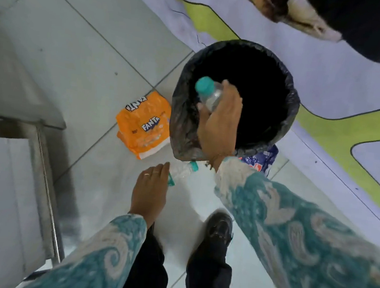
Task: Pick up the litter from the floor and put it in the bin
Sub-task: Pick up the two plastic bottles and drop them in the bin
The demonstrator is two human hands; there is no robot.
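Litter lies around a bin (181, 129) lined with a black bag, on pale grey floor tiles (82, 47). An orange wrapper (144, 125) printed "FANTA" twice lies flat just left of the bin, touching its side. A blue wrapper (261, 160) with white print too small to read pokes out from under the bin's near right edge. A clear bottle (183, 170) with a teal cap lies on the floor just near of the bin. To the right and far side the tiles meet a lilac floor covering (330, 71) with lime-green shapes outlined in black. At left stands a metal frame (46, 176).

The right hand (221, 123) is clamped around a second clear bottle (210, 94) with a teal cap, held over the bin's open mouth, cap pointing far and left. The left hand (149, 193) reaches down with fingers loosely curled and close together, fingertips touching the floor bottle; no grip on it shows. Both sleeves are teal paisley.
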